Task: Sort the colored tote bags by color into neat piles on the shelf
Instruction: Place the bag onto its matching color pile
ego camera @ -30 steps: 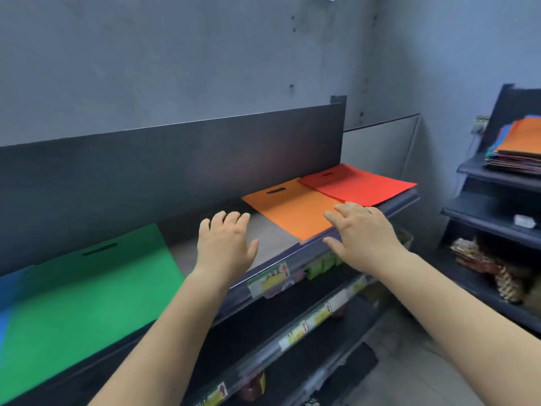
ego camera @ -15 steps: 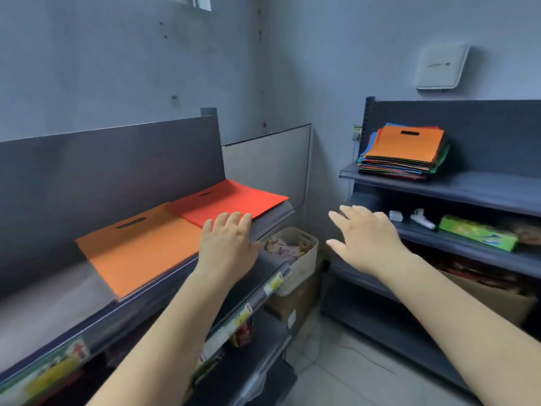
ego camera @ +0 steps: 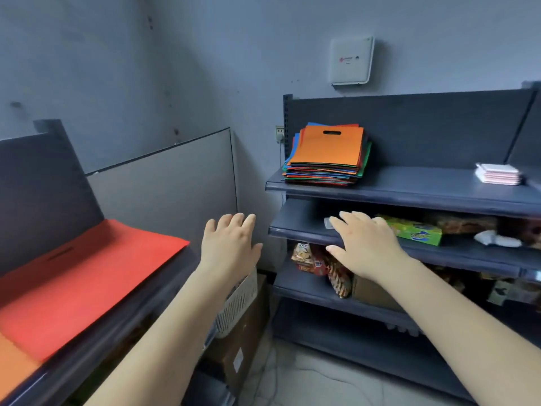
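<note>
A mixed stack of colored tote bags [ego camera: 328, 153], orange on top, sits on the top board of the right shelf [ego camera: 409, 191]. On the left shelf [ego camera: 96, 326] lies a red tote bag [ego camera: 87, 282], with the corner of an orange tote bag [ego camera: 11, 367] at the frame's lower left. My left hand [ego camera: 229, 244] hovers in mid-air between the two shelves, fingers straight, holding nothing. My right hand [ego camera: 366, 244] is stretched out in front of the right shelf's second board, fingers extended and empty.
A white basket [ego camera: 237, 306] on a cardboard box [ego camera: 243, 341] fills the corner gap. Snack packets [ego camera: 310, 259], a green box [ego camera: 415, 230] and a white pad stack [ego camera: 497, 172] occupy the right shelf. A white wall device [ego camera: 351, 60] hangs above.
The view has swung right from the left shelf toward the right shelf. Both hands left the left shelf's edge and now float empty toward the mixed stack.
</note>
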`<state>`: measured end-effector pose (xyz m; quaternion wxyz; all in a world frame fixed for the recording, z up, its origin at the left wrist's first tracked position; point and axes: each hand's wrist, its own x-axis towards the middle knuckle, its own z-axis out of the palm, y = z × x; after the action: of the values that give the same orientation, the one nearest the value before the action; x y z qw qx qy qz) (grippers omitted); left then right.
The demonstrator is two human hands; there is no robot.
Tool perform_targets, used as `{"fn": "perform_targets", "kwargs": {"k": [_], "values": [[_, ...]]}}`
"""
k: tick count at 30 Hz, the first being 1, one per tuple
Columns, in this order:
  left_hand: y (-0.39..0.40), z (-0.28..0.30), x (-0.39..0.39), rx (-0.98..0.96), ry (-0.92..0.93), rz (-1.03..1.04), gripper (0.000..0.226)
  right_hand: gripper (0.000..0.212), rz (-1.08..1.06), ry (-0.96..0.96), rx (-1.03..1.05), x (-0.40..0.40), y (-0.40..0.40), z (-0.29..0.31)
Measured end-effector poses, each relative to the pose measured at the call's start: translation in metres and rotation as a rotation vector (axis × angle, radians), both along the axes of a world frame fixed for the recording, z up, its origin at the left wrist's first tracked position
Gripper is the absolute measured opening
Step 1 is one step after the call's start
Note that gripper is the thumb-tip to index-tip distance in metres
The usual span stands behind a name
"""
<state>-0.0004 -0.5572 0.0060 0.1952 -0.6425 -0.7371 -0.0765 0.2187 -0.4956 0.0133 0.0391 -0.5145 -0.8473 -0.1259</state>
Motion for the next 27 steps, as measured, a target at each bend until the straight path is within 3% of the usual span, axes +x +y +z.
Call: {"fn": "perform_targets", "kwargs": {"k": [11, 27], "values": [[0.198, 0.023, -0.012, 0.013, 0.005, -0.107, 0.053, 0.061, -0.135, 0.038, 0.030, -0.002, 0.177, 0.020], [0.435, 0.011, 0.021, -0.048, -0.002, -0.135, 0.050, 0.058, -0.157, 0.118, -0.006, 0.031, 0.408, 0.010]]}}
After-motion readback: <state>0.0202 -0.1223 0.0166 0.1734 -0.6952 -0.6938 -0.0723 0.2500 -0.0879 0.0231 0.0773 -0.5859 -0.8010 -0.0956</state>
